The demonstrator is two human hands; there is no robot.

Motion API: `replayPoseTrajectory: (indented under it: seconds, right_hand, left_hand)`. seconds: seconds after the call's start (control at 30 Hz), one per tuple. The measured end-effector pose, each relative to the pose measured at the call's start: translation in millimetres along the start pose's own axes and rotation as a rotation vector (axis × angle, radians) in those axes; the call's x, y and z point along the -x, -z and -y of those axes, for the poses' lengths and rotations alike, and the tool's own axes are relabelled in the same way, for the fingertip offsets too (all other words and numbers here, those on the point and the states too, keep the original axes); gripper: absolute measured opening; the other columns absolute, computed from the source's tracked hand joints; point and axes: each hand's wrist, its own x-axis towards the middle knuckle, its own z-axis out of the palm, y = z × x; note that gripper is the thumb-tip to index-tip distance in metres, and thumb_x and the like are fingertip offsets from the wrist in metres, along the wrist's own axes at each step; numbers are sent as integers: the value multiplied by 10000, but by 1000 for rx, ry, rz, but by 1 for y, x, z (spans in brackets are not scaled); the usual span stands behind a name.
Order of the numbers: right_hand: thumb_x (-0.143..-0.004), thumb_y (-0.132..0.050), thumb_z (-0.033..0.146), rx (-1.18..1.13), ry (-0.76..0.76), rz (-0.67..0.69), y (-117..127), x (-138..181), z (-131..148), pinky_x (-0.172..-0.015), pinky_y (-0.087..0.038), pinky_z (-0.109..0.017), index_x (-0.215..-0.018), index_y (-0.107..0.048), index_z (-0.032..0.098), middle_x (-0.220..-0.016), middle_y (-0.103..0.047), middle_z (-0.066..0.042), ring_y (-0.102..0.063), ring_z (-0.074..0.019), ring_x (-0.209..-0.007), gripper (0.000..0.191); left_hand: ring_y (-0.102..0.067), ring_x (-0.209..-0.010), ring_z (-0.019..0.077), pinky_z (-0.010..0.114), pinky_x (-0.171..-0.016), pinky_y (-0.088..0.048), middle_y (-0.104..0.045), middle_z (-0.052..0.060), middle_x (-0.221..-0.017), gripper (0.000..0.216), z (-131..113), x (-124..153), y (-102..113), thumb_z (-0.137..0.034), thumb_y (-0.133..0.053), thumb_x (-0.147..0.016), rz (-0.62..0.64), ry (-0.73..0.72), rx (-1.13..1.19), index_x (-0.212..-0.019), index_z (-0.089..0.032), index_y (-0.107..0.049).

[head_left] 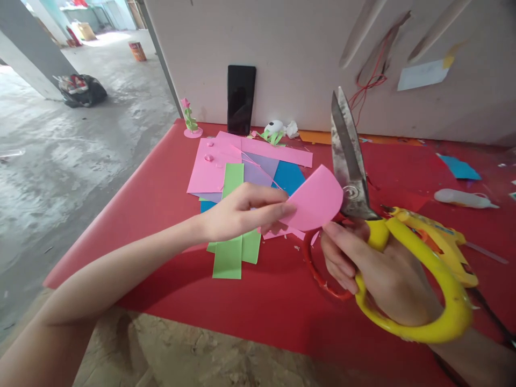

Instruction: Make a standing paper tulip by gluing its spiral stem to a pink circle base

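"Red-covered table (274,303) is lying underneath; where's the rounded pink paper (316,201) sitting?"

"Left of the yellow-and-red-handled metal scissors (351,177). Left hand (250,210) is pinching it; right hand (379,271) is clasping the scissors. Turning paper, not blades, should be helping curves."

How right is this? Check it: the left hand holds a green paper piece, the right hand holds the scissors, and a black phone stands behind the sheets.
Wrong on colour: the head view shows the paper piece in the left hand is pink, not green. The right hand does hold the scissors, and the black phone stands behind the sheets.
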Motion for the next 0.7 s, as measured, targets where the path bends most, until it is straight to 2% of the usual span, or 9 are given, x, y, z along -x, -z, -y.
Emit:
replayPoseTrajectory:
  seconds: [0.07, 0.13, 0.27, 0.33, 0.4, 0.47, 0.53, 0.6, 0.7]
  right_hand:
    - [-842, -560, 565, 8, 6, 5, 1, -1, 0, -329, -325, -125, -416, -321, 155, -319, -335, 23, -363, -28, -298, 637]
    - [-849, -556, 521, 21, 3, -11, 3, -2, 0, -309, -310, -134, -466, -321, 169, -326, -331, 39, -334, -28, -283, 571]
    - [-840, -554, 490, 85, -41, 5, 5, -3, 1, -301, -343, -157, -572, -335, 200, -336, -314, 67, -330, -47, -277, 452]
    - [-847, -543, 473, 89, -58, 33, 4, -3, 3, -317, -368, -153, -616, -372, 203, -343, -315, 74, -349, -50, -294, 394]
    - [-856, -508, 498, 49, -41, 11, 1, -3, 5, -319, -366, -147, -664, -426, 196, -370, -377, 68, -348, -41, -291, 367]
    - [-871, -452, 523, -4, 3, -47, 0, -4, 8, -322, -358, -138, -692, -458, 176, -408, -455, 49, -338, -24, -279, 389]
    - [-893, -405, 504, -56, 48, -104, -1, -4, 9, -326, -345, -128, -751, -478, 158, -449, -513, 37, -318, -9, -271, 381]
    - [-906, -395, 470, -100, 75, -129, -1, -5, 9, -326, -332, -123, -828, -471, 153, -490, -551, 36, -320, -5, -277, 335]
    - [-863, -439, 410, -122, 132, -145, -1, -6, 9, -353, -399, -148, -927, -437, 167, -583, -617, 13, -466, -51, -347, 252]
  left_hand:
    - [-499, -593, 68, 202, -575, -419, -550, 3, -623, 355, 0, 0, -3, -331, -505, -902, 59, -39, -61, -601, -145, -532]
    - [-477, -610, 76, 209, -582, -423, -537, 8, -642, 362, 0, 0, -4, -374, -511, -897, 60, -72, -107, -621, -145, -558]
    - [-434, -532, 59, 186, -476, -382, -488, -28, -581, 314, -3, 0, -6, -447, -604, -832, -78, -15, 15, -710, -160, -568]
    - [-380, -427, 41, 173, -394, -331, -430, -70, -485, 264, -3, 0, -7, -408, -681, -780, -101, 16, 90, -762, -166, -577]
    - [-385, -383, 38, 172, -377, -348, -448, -74, -451, 189, -3, 1, -6, -341, -676, -793, -127, -5, 104, -790, -164, -608]
    - [-523, -481, 63, 183, -462, -457, -604, -16, -577, 109, 0, 2, -3, -267, -613, -835, -171, -93, 77, -824, -167, -657]
    - [-635, -696, 103, 208, -606, -538, -699, 36, -798, 127, 2, 3, 1, -202, -565, -843, -192, -202, 47, -851, -180, -690]
    - [-648, -815, 128, 233, -682, -560, -701, 50, -931, 177, 4, 4, 5, -192, -525, -851, -187, -250, 68, -892, -186, -697]
    - [-612, -755, 119, 241, -660, -553, -649, 47, -883, 201, 4, 4, 5, -309, -516, -879, -228, -301, 124, -878, -172, -662]
